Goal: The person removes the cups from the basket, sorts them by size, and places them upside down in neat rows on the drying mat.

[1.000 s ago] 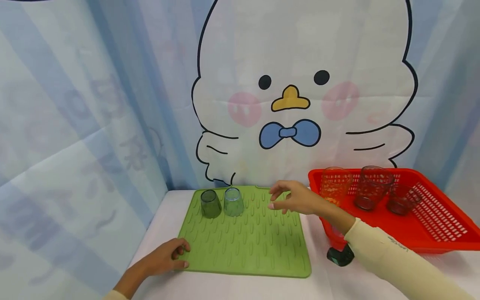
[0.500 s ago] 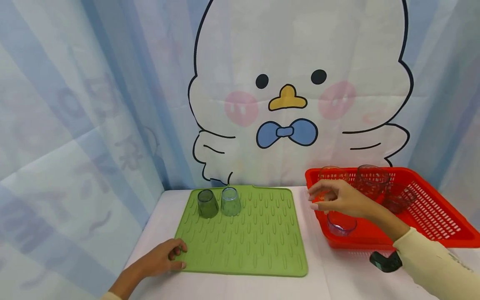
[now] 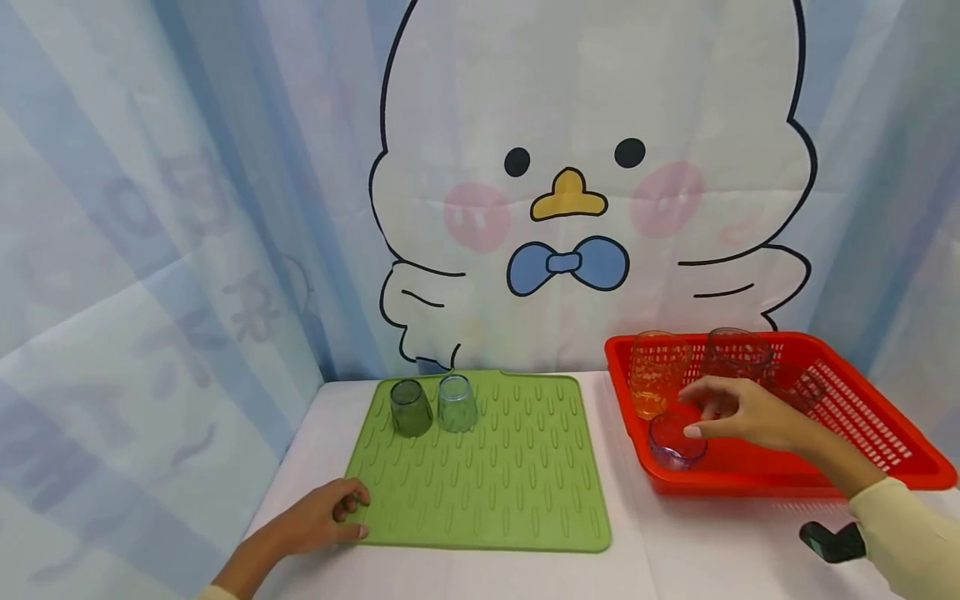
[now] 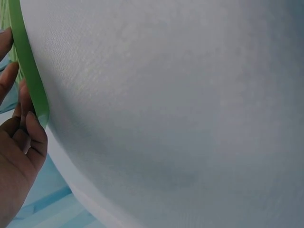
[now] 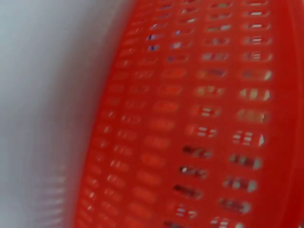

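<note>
My right hand [image 3: 742,414] hovers over the red basket [image 3: 738,482], its fingers loosely bent and holding nothing. Just below its fingertips sits a small clear glass bowl or cup [image 3: 667,457] with a purplish base. An orange-tinted glass [image 3: 651,379] and a dark clear glass [image 3: 731,357] stand behind the hand, and another low glass [image 3: 806,388] is partly hidden. At the front left corner of the green drying mat [image 3: 480,517], my left hand [image 3: 318,514] rests with relaxed fingers touching the mat's edge. A dark grey glass [image 3: 411,410] and a bluish clear glass [image 3: 457,406] stand mouth-down on the mat.
A white cloth [image 3: 555,575] covers the table. Behind and to the left hang curtains [image 3: 187,275] with a cartoon bird. The basket's slotted wall [image 5: 161,123] fills the right wrist view, which is blurred. A black strap or device [image 3: 832,542] hangs under the right wrist.
My right hand has moved right, from above the mat to over the basket. The left hand stays at the mat corner. The whole head view has shifted slightly left.
</note>
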Demonstrator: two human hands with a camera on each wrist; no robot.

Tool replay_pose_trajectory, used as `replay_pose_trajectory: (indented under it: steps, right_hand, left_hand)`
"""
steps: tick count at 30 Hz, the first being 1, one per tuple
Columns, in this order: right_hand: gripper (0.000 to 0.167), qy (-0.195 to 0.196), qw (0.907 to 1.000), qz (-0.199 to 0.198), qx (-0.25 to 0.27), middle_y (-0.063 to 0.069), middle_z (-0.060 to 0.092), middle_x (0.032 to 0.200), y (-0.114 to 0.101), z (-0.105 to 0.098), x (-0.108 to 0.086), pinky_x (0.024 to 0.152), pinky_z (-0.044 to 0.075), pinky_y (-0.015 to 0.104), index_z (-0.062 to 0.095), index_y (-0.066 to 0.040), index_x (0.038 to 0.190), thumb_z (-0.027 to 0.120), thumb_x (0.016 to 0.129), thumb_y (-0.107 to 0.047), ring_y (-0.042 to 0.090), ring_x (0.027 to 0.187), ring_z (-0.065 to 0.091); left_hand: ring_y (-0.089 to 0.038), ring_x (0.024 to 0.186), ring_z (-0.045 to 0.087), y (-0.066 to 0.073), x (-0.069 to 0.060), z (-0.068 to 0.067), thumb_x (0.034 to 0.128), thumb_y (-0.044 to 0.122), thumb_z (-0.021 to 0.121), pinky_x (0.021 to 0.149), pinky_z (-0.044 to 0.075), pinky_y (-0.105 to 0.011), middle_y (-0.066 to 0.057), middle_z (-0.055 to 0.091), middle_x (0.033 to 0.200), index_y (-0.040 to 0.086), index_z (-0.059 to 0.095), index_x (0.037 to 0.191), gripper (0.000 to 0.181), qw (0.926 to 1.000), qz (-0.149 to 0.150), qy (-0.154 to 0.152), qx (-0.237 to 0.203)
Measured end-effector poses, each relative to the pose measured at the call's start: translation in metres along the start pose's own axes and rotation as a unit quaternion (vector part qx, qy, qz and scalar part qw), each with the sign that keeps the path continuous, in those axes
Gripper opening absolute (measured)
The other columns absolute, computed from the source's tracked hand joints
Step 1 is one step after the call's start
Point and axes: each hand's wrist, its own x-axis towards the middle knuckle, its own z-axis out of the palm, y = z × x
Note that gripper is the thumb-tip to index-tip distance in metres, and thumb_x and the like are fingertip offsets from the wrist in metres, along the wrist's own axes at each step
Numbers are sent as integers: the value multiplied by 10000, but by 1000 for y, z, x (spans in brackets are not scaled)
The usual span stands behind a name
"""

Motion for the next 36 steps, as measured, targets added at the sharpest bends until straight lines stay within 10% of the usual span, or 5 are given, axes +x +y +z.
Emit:
replay_pose_trajectory:
  steps: [5,17,36]
  right_hand:
    - [652,-329,9993,150,-21,188,628,1258,15,-1,-2,740,583,253,554,-5,1363,808,840,-302,233,1049,583]
    - [767,-1480,9881,409,53,201,571,1294,28,8,2,774,589,327,464,-21,1439,818,816,-297,290,1091,569]
    - [762,-1356,9902,305,-123,170,600,1282,28,12,5,778,600,336,483,-19,1432,830,811,-292,293,1105,584]
  left_hand:
    - [-74,813,489,1,0,0,880,256,772,697,446,-268,-40,534,941,67,590,1107,347,10000,-74,-27,-15]
    - [-75,824,495,3,-2,-2,878,250,773,703,455,-265,-43,540,946,62,590,1106,348,10000,-46,23,1]
    - [-46,793,483,2,-1,2,870,248,776,683,446,-256,-30,548,923,68,601,1080,326,9999,-13,146,80]
